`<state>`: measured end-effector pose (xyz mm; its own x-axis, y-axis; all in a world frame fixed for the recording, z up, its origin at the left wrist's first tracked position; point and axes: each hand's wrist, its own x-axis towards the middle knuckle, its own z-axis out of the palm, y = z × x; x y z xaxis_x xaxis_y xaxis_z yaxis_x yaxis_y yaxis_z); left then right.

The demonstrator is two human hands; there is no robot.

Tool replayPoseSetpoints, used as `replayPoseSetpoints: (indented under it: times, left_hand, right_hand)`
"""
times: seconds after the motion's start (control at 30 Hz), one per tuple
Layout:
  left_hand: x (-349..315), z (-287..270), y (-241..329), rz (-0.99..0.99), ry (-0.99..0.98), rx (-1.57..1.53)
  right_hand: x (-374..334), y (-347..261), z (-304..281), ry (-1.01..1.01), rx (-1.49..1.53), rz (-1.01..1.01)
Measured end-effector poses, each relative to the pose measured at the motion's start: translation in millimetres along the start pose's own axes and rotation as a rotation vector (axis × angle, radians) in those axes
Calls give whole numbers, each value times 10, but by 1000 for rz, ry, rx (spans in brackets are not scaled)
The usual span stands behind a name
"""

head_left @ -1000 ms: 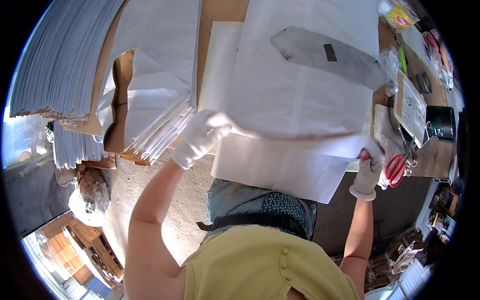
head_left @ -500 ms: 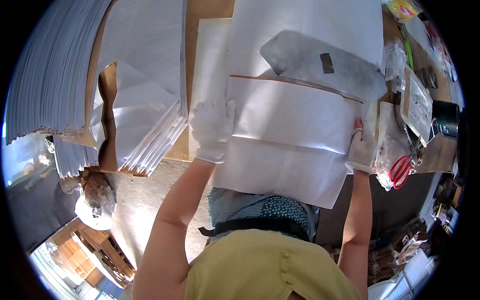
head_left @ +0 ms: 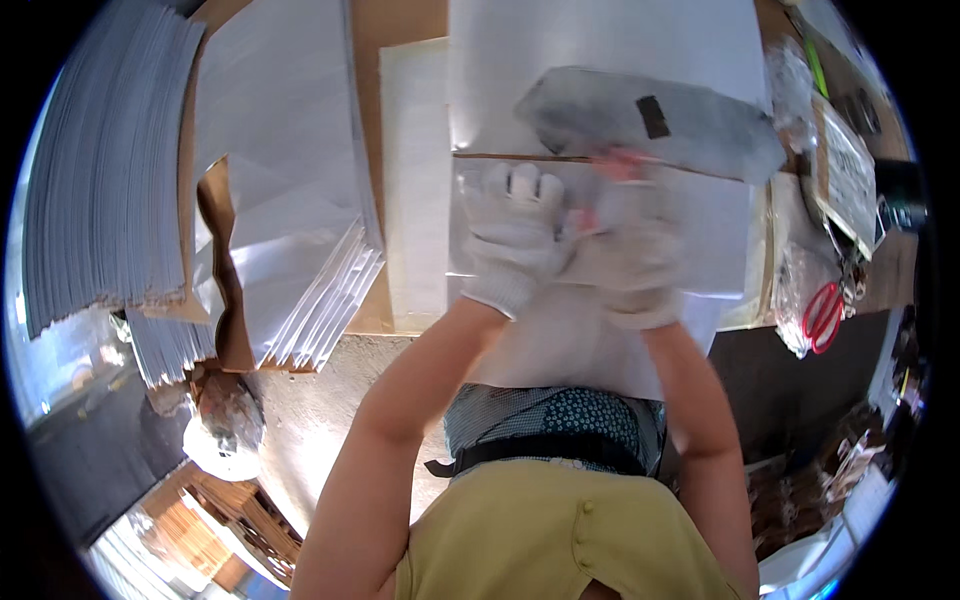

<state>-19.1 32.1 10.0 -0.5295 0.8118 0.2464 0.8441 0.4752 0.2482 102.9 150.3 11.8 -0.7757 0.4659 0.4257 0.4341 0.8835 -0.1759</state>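
A large white paper sheet (head_left: 590,340) lies in front of me, its near part hanging over the table edge towards my lap. A crease runs across it, and a thin brown edge shows along its far side. My left hand (head_left: 515,235), in a white knit glove, rests on the sheet's left part, fingers apart and slightly bent. Close beside it, my right hand (head_left: 635,250), also gloved and with red fingertips, is over the middle of the sheet. Motion smears its fingers. Just beyond them lies a grey, see-through flat template (head_left: 690,125) with a dark patch.
Further left stand a stack of white folded paper (head_left: 285,120) and a tall pile of grey-edged sheets (head_left: 110,170). At the right lie red-handled scissors (head_left: 822,318), clear plastic wrap (head_left: 790,100) and a plastic-covered card (head_left: 845,175). Cardboard (head_left: 410,20) covers the table.
My right hand has moved left from the sheet's right edge to its middle. My left hand has shifted right from the left edge onto the sheet. The view has shifted slightly.
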Motion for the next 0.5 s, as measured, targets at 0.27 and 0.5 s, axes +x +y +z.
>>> replayPoseSetpoints:
  times: [0.27,0.5]
  left_hand:
    - [-81,-11,-214,60,195,-9]
    - [-59,-121,-153,586,83,-247]
  right_hand:
    - [-124,805,-156,23,0,94]
    - [-341,1374,-506,114,-136,188]
